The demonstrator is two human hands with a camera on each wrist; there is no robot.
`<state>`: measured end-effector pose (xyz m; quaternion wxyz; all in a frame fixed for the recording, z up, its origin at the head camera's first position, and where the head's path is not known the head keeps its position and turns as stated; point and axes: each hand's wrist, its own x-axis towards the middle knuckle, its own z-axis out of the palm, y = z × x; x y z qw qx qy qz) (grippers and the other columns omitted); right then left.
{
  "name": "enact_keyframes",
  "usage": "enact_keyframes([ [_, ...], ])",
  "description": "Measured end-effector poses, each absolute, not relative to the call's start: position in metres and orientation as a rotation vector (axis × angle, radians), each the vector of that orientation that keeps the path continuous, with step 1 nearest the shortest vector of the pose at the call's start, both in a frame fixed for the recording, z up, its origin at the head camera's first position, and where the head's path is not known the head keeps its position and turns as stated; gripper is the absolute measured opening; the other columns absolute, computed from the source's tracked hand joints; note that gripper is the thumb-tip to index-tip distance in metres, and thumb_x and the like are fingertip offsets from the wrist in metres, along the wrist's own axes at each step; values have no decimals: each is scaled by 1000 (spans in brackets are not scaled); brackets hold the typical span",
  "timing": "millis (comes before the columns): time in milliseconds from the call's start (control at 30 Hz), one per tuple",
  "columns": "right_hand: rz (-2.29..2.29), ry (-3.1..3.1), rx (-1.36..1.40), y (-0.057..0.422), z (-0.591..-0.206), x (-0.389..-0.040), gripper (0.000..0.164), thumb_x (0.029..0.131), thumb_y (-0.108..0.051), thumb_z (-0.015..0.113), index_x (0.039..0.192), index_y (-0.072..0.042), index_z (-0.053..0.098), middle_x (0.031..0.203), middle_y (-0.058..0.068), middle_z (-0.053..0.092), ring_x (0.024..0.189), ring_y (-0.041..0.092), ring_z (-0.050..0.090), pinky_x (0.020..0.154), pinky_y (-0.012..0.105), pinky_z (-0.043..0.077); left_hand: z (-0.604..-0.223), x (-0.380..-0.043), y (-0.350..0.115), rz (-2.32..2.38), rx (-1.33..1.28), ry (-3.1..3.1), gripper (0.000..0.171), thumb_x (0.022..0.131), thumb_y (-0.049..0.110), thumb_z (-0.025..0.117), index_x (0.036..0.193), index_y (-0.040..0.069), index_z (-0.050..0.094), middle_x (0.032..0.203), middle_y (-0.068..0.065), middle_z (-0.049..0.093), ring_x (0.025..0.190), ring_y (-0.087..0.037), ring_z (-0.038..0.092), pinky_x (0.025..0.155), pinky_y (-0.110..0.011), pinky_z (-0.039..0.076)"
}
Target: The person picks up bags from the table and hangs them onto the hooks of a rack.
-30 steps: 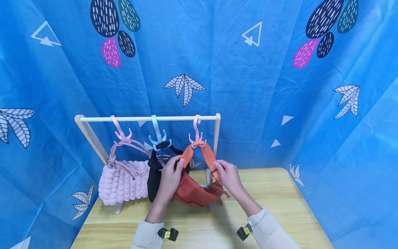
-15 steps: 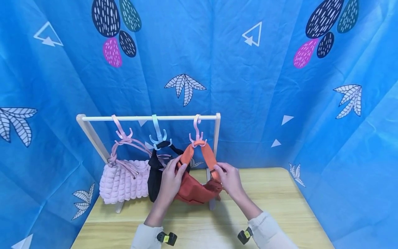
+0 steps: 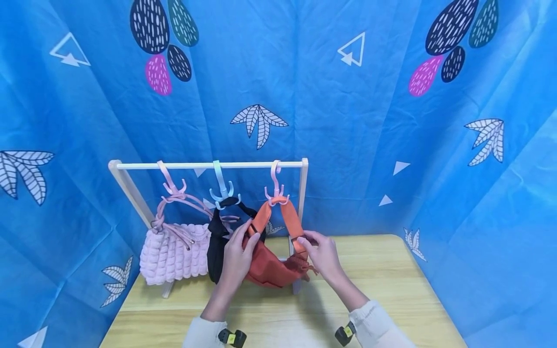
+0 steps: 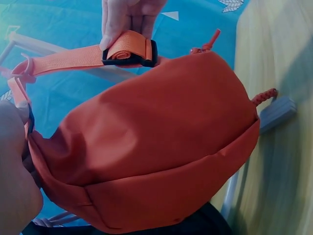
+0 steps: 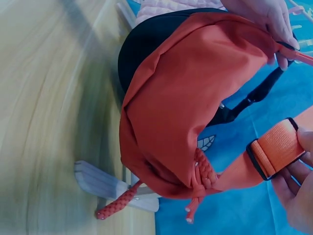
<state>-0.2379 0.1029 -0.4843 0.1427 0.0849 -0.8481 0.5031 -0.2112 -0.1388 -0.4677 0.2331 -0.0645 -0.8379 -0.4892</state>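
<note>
A red sling bag [image 3: 271, 266] hangs by its orange strap [image 3: 290, 217] from a pink hook [image 3: 275, 186]. My left hand [image 3: 237, 253] pinches the strap's left side just above the bag, beside a black buckle. On the other side, my right hand [image 3: 323, 253] holds the strap at its black slider [image 5: 259, 160], thumb on one face and fingers behind. The bag's body [image 4: 161, 132] droops between both hands, with braided cord pulls [image 5: 117, 201] at its right end. My left palm covers part of the strap.
A black bag [image 3: 216, 256] hangs from a blue hook [image 3: 222, 186], partly behind the red one. Farther left, a pink quilted bag [image 3: 174, 256] hangs from another pink hook [image 3: 169, 180]. The white rack [image 3: 248, 165] stands on a wooden table [image 3: 374, 280] before a blue curtain.
Both hands have moved slightly down along the strap, and the right thumb now lies at the slider. The red bag has shifted a little; the strap stays on its hook.
</note>
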Motion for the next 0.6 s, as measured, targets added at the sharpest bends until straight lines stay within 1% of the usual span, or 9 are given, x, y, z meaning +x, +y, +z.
enact_keyframes([
  [200, 1461, -2461, 241, 104, -486, -237, 35, 93, -27, 78, 123, -8, 76, 110, 10, 80, 99, 22, 76, 87, 39, 63, -471, -208, -141, -1333, -162, -2293, 50, 103, 28, 65, 151, 16, 55, 148, -10, 61, 132, -30, 63, 111, -51, 51],
  [300, 1472, -2461, 228, 106, -487, -236, 35, 94, -25, 78, 124, -8, 75, 113, 10, 79, 102, 23, 75, 91, 43, 62, -475, -206, -141, -1311, -160, -2284, 49, 103, 26, 66, 149, 13, 56, 147, -11, 62, 135, -32, 61, 113, -51, 50],
  [467, 1436, -2412, 257, 109, -492, -235, 36, 94, -23, 78, 126, -7, 74, 115, 11, 76, 104, 26, 74, 93, 44, 61, -482, -204, -142, -1292, -160, -2262, 47, 101, 22, 69, 146, 10, 59, 145, -13, 64, 135, -34, 61, 114, -51, 49],
  [600, 1432, -2381, 284, 111, -496, -235, 36, 94, -17, 77, 128, -6, 73, 119, 12, 74, 106, 27, 74, 94, 43, 61, -488, -202, -143, -1266, -149, -2259, 47, 100, 21, 70, 145, 10, 60, 144, -13, 64, 135, -34, 61, 114, -53, 48],
])
